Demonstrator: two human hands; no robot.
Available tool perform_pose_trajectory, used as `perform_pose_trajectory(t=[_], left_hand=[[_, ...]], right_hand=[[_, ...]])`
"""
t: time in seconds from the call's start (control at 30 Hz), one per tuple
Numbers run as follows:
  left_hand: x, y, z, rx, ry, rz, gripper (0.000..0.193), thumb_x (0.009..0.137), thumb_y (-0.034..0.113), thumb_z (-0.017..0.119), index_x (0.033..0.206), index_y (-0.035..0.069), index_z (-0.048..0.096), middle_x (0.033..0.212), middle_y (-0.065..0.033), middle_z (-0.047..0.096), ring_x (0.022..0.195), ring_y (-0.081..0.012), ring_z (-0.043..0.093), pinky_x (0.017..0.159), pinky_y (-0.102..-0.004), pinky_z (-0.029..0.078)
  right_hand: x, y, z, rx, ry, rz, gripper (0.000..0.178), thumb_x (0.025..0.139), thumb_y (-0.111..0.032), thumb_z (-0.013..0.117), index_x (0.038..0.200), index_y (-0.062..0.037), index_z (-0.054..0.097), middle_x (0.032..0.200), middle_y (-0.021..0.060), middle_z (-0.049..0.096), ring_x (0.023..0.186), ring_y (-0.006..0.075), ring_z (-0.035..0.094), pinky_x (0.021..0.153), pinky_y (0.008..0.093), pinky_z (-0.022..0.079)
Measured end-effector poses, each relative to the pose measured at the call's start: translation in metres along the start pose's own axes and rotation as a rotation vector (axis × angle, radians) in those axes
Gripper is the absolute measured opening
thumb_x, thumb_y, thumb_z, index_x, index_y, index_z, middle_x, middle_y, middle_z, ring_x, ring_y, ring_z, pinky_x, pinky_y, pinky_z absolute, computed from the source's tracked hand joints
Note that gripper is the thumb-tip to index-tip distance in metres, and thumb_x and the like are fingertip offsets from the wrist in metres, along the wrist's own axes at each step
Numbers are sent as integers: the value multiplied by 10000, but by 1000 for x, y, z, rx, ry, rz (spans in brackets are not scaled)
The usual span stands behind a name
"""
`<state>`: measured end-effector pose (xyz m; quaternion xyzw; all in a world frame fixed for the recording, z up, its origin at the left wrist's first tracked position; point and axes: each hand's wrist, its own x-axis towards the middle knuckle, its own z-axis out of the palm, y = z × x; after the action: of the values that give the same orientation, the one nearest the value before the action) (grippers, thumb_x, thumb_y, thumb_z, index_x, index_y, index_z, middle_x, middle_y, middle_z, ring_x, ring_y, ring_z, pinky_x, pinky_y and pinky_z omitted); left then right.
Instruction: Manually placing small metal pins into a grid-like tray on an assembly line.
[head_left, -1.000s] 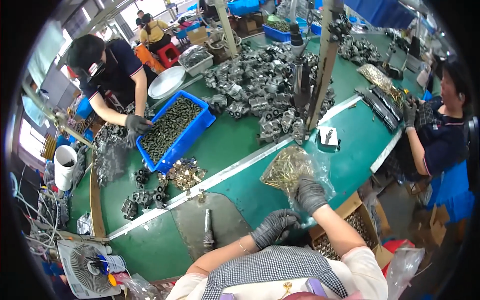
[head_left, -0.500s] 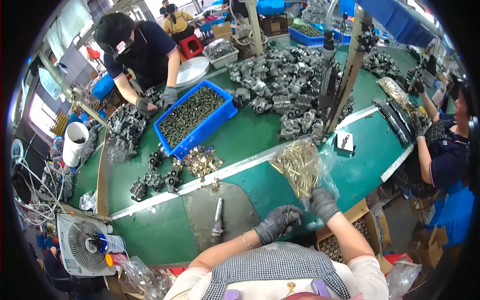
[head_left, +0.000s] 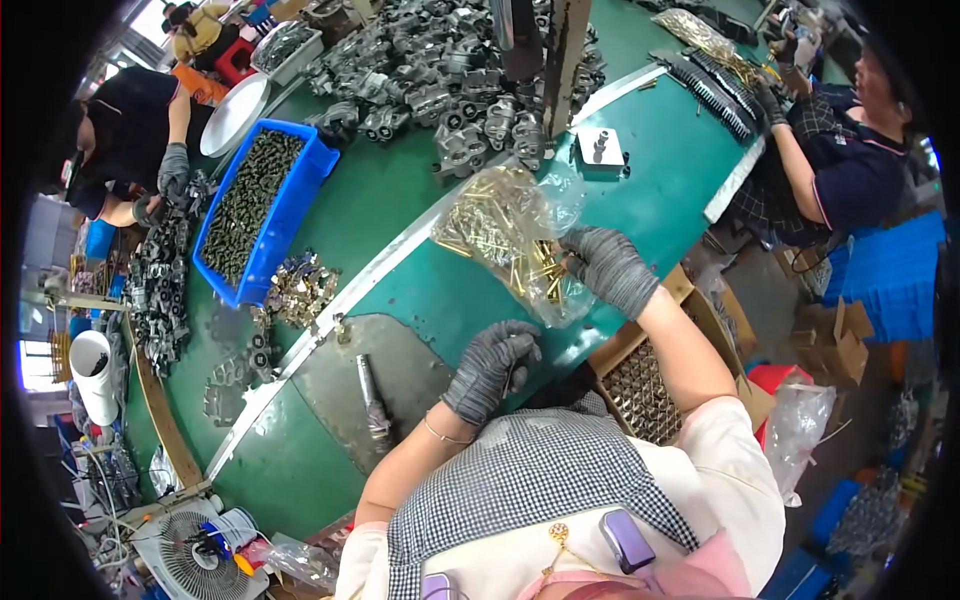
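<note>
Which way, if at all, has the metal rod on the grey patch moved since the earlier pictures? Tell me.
No: the metal rod lies on the same part of the grey patch; no shift shows either way.

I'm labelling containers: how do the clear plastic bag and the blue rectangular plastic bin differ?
The clear plastic bag is transparent and crumpled; the blue rectangular plastic bin is opaque and straight-sided. The bag holds thin golden pieces, the bin small dark ones. Both hold many pieces.

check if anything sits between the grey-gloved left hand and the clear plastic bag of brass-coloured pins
Nothing visible: green tabletop shows between the left hand and the bag. The grey-gloved right hand is at the bag's right side.
</note>
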<state>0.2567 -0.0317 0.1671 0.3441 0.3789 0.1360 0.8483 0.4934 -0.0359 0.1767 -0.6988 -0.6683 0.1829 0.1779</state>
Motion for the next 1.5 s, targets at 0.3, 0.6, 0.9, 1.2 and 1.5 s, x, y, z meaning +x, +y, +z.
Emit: perform_pose_trajectory(t=[0.3, 0.6, 0.9, 1.2, 1.5], left_hand=[[5, 26, 9, 378, -18, 224, 259, 878, 247, 575, 1010, 25, 587, 815, -35, 634, 468, -60, 453, 433, -183, 360], [-9, 44, 20, 239, -309, 90, 334, 857, 297, 600, 993, -7, 585, 776, -45, 639, 449, -58, 448, 414, -187, 338], [-28, 48, 39, 62, -146, 93, 388, 826, 326, 633, 993, -20, 578, 771, -74, 633, 437, -66, 452, 407, -182, 330], [-32, 51, 31, -109, -210, -11, 455, 840, 351, 616, 1078, -25, 523, 745, -62, 615, 421, -68, 446, 387, -179, 315], [-30, 47, 31, -88, -92, 117, 413, 866, 342, 589, 1055, -21, 532, 788, -64, 622, 428, -72, 463, 382, -178, 323]], right_hand=[[-15, -39, -44, 612, -460, -291, 208, 763, -28, 671, 969, -21, 647, 872, 102, 669, 803, 186, 644, 709, 303, 502], [-20, -62, -38, 622, -216, -182, 275, 746, -52, 701, 1010, -20, 632, 867, 89, 663, 815, 170, 640, 734, 285, 507], [-33, -60, -25, 1324, -77, 163, 343, 688, -29, 714, 1014, -2, 612, 895, 70, 649, 803, 155, 625, 720, 268, 518], [-46, -52, -29, 1483, 31, 165, 290, 732, -17, 694, 1010, -10, 612, 880, 65, 635, 775, 138, 615, 709, 258, 514], [-64, -66, -10, 930, 113, -150, 342, 763, -25, 653, 1098, -34, 585, 871, 49, 600, 737, 131, 576, 654, 259, 483]])
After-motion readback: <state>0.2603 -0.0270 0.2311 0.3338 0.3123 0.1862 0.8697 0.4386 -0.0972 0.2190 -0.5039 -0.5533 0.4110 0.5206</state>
